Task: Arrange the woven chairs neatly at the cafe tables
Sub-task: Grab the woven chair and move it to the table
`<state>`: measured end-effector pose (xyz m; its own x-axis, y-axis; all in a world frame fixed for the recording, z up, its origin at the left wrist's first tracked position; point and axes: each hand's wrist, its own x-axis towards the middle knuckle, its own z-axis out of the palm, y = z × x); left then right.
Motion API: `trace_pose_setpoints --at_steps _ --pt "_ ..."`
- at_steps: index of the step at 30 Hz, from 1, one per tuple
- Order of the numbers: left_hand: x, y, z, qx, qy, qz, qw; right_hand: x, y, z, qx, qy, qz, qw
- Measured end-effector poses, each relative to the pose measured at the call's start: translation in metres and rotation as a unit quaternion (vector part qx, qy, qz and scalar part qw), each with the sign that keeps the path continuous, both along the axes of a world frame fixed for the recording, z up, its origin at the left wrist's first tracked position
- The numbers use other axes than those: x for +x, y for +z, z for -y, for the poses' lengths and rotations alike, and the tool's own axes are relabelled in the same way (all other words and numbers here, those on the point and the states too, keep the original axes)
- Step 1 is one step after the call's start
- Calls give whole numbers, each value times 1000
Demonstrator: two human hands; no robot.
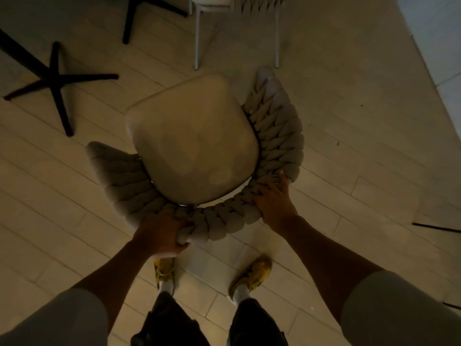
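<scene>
A beige woven chair [192,138] stands right below me, seen from above, with a smooth seat cushion and a thick braided backrest curving around its near side. My left hand [162,234] is wrapped around the braid at the back's lower left. My right hand [273,196] grips the braid at the back's lower right, fingers spread over the rim. A second woven chair [237,11] with thin white legs stands at the top, only partly in view.
Two black cross-shaped table bases [59,81] [132,13] stand on the pale plank floor at the upper left. A lighter wall or panel [439,33] runs along the right. Thin black legs [436,227] poke in at the right edge. My yellow shoes [252,273] are just behind the chair.
</scene>
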<state>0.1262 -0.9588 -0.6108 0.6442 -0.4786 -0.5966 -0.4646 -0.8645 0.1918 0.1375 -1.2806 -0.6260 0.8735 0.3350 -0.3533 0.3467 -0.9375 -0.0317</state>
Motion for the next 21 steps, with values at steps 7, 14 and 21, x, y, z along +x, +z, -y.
trace_pose_setpoints --at_steps 7,14,21 --pt "-2 0 15 41 19 -29 999 3 -3 12 -38 15 -23 999" --pt "-9 1 53 42 62 -17 997 26 -7 49 -49 62 -19 997" --pt "0 -6 82 22 104 -4 994 58 -5 77 -40 84 -8 996"
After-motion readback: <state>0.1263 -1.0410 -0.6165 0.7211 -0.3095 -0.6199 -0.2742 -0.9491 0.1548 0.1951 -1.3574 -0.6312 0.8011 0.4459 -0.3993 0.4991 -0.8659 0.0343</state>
